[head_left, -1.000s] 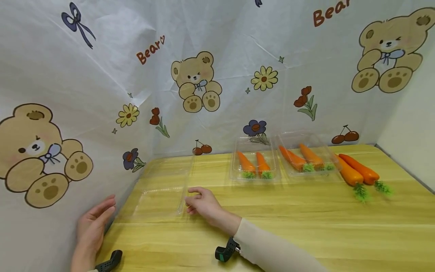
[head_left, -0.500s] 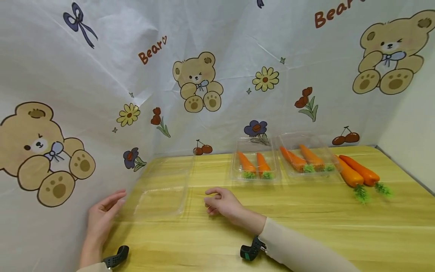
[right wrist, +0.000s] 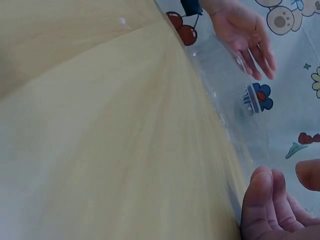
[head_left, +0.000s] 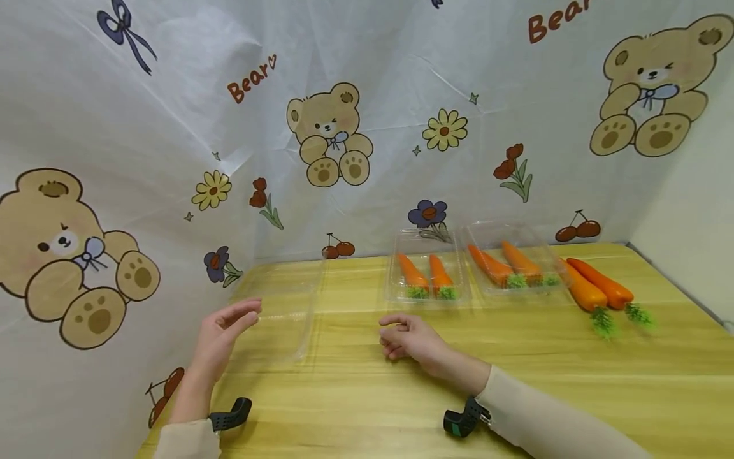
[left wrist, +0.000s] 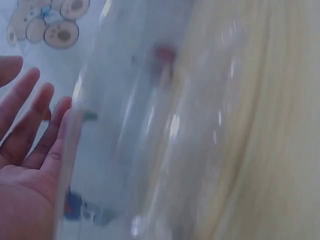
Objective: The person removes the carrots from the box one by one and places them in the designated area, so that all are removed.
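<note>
An unfilled clear plastic clamshell box (head_left: 287, 325) lies unfolded at the table's left side. Over its left edge, in the head view, is my left hand (head_left: 220, 338), with loosely extended fingers and nothing in them. The left wrist view shows that hand's fingers (left wrist: 35, 125) beside the box's transparent wall (left wrist: 150, 135). My right hand (head_left: 413, 341) is to the right of the box, above the table, its fingers loosely bent and holding nothing. In the right wrist view its fingertips (right wrist: 262, 185) are at the lower right, and the box (right wrist: 230, 95) appears beyond them.
Two clear boxes stand at the back, the left one (head_left: 393, 290) and the right one (head_left: 487, 284), each with two carrots inside. Two loose carrots (head_left: 602, 287) with green tops lie at the right. A bear-patterned sheet (head_left: 378, 57) borders the table at the back and left.
My right hand has drawn away from the box toward the right. My left hand has moved right and farther forward, over the box's left side. The carrots and boxes stay put.
</note>
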`<action>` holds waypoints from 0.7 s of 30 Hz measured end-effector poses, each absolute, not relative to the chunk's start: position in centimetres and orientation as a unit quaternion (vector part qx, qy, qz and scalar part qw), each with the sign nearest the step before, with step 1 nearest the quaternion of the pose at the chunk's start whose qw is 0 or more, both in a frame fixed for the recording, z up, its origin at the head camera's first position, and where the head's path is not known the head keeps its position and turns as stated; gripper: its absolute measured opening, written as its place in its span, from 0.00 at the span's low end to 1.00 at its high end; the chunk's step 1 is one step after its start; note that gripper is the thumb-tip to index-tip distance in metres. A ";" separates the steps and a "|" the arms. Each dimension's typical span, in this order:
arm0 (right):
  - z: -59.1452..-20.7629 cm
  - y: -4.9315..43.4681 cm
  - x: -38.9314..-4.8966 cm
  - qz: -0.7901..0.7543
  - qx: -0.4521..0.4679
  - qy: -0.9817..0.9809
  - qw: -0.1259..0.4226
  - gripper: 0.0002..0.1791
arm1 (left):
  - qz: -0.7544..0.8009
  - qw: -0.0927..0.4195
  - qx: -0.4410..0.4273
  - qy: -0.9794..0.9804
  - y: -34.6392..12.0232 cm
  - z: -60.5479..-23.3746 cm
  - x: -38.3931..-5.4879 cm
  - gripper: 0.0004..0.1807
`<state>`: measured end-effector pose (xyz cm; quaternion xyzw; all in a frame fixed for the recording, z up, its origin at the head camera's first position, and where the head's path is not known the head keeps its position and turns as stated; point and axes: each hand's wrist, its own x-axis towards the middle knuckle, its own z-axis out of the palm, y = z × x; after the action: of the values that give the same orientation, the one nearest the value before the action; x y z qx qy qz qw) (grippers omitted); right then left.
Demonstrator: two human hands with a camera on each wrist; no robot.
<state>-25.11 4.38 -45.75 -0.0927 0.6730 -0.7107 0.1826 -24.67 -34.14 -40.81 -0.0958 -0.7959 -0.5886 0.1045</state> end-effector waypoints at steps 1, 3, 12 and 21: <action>-45.7 4.7 -25.1 -0.711 -0.092 0.673 0.182 0.25 | -0.610 0.091 -0.104 -0.780 -33.6 -40.8 -25.0 0.16; -45.7 5.3 -25.0 -0.711 -0.093 0.674 0.181 0.25 | -0.648 0.063 -0.122 -0.749 -32.4 -40.7 -25.6 0.16; -45.7 7.6 -24.6 -0.712 -0.088 0.674 0.178 0.25 | -0.682 -0.031 -0.130 -0.719 -26.4 -40.0 -26.4 0.23; -45.7 9.8 -24.0 -0.721 -0.081 0.664 0.182 0.27 | -0.704 -0.096 -0.107 -0.696 -20.6 -39.9 -26.8 0.22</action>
<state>-23.96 9.77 -45.74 -0.0807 0.6636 -0.7212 0.1817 -26.83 -20.60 -39.87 -0.1065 -0.6960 -0.7036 -0.0959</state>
